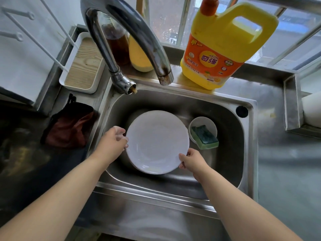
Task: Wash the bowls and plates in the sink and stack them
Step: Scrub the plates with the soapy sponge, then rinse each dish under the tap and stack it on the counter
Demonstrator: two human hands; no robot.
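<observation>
Plate point(157, 141) sits between the two hands, held over the basin of the sink point(225, 185) with its face turned up toward the camera and its far rim tipped slightly away, toward the tap spout point(164, 77), which hangs beyond and above it with no water seen running. Left hand point(112, 141) grips the rim on the plate's left side, fingers point(119, 132) curled over the edge; right hand point(191, 161) pinches the near right rim, thumb on top and the other fingers hidden beneath. Being round, the plate has no long axis, so the relation that matters is that both grips lie on the half nearest the person, leaving the far half free. Just to the right of the plate, down in the basin, a small white bowl point(209, 123) holds a green sponge point(205, 137), and the right hand is plainly the nearer one to it. Reaching for the sponge would probably mean letting the left hand carry the plate alone
</observation>
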